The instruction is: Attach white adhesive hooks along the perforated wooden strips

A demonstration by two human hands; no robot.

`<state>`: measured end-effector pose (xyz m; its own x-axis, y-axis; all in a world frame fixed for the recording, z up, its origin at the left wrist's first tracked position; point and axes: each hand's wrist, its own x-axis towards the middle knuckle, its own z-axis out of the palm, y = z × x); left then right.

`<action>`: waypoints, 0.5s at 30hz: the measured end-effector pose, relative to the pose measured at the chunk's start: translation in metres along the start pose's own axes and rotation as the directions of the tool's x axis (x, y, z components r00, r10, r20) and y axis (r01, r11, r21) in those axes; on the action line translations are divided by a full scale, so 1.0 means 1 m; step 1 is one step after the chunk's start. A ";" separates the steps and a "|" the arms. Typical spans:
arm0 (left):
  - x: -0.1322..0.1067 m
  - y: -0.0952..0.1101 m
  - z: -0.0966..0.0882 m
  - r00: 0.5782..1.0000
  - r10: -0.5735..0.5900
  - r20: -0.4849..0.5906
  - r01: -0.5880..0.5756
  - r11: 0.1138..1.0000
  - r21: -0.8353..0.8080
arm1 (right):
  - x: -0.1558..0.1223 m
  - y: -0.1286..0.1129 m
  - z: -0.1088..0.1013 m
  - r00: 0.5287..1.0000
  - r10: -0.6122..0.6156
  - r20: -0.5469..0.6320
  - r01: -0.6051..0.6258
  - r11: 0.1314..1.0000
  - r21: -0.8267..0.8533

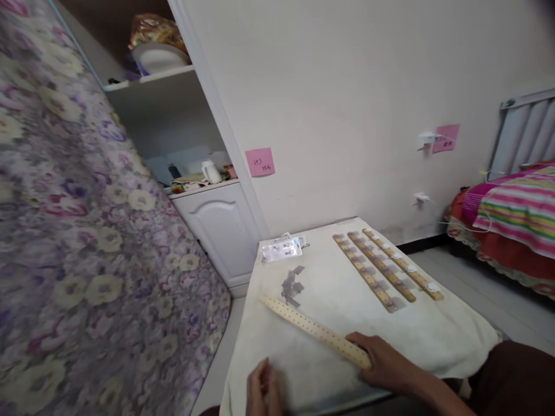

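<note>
My right hand point(381, 361) is closed around the near end of a long pale strip with rows of small dark holes point(307, 325). The strip slants over the cloth-covered table to the far left. My left hand point(263, 388) is at the table's near edge, its fingers curled together; whatever they hold, if anything, is hidden. Beyond the strip's far end lie several small grey translucent pieces point(292, 287). To the right, a left strip point(364, 271), a middle strip point(381, 266) and a right strip point(403, 264) lie side by side, with small clear pieces along them.
Clear plastic packets point(281, 250) lie at the table's point(316, 271) back left corner. A flowered curtain point(130, 277) hangs at the left, beside a white cabinet point(214, 231). On the right is a bed point(515, 202) with a striped cover. Pink notes point(260, 162) are on the wall.
</note>
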<state>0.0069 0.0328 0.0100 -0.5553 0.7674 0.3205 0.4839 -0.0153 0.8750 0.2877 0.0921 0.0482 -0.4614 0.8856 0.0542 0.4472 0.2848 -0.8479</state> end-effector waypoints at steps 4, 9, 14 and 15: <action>0.035 -0.013 -0.018 1.000 0.018 0.009 -0.019 0.995 0.102 | -0.005 0.006 -0.011 0.999 -0.030 0.025 0.034 0.982 -0.186; 0.051 -0.022 -0.014 0.996 -0.030 0.089 0.016 0.987 0.158 | 0.002 0.010 -0.013 0.986 -0.090 0.140 0.133 0.930 -0.344; 0.051 -0.025 -0.008 0.990 -0.078 0.122 0.064 0.991 0.117 | 0.013 0.024 -0.008 0.987 -0.107 0.122 0.151 0.884 -0.443; 0.051 -0.026 -0.009 0.988 -0.088 0.123 0.074 0.991 0.113 | 0.014 0.027 -0.006 0.989 -0.109 0.102 0.143 0.881 -0.450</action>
<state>-0.0398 0.0667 0.0066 -0.5081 0.8389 0.1952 0.5144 0.1138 0.8499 0.2977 0.1148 0.0293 -0.5827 0.8074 0.0922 0.6729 0.5430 -0.5023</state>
